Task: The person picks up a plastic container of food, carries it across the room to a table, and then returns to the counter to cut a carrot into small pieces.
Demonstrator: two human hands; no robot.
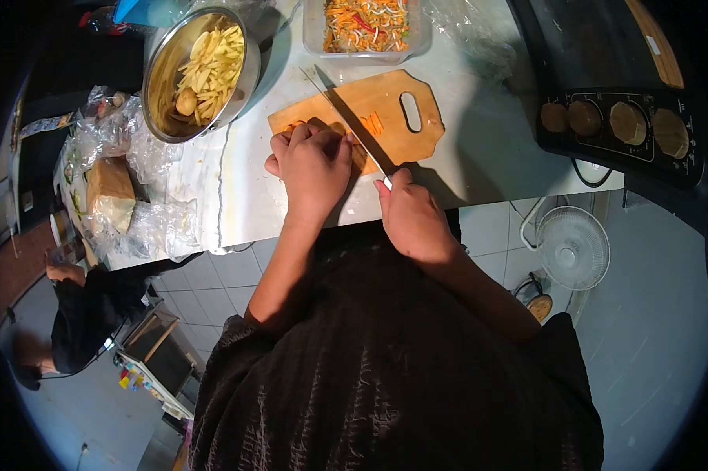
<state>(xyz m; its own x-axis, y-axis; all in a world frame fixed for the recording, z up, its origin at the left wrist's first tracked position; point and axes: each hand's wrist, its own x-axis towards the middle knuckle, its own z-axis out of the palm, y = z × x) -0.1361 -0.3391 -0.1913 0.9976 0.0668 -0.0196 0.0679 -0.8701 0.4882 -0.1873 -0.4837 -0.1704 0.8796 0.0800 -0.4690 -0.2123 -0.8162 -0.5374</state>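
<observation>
Carrot, going by its orange colour, lies under and just ahead of the left hand [313, 169], with thin carrot strips [374, 124] across the blade from it, ahead of the right hand [413, 213]. The right hand is wrapped around the handle of the knife [343, 122]; the left is bent over the food on the cutting board [381, 93], though whether its fingers grip or only press, I cannot tell.

For clean, even strips, the left fingertips should stay curled behind the knuckles, thumb tucked back, with the knuckles guiding the blade. Small backward shifts of the left hand would set each slice's thickness. Since the board slants on the tabletop [248, 196], keeping it from sliding matters too.

The left hand covers most of the uncut piece, so its size and shape are hidden, as is where the edge meets it. The right hand hides most of the handle. Beyond both hands, the plastic container [367, 58] of shredded vegetables is cut off at the top.
</observation>
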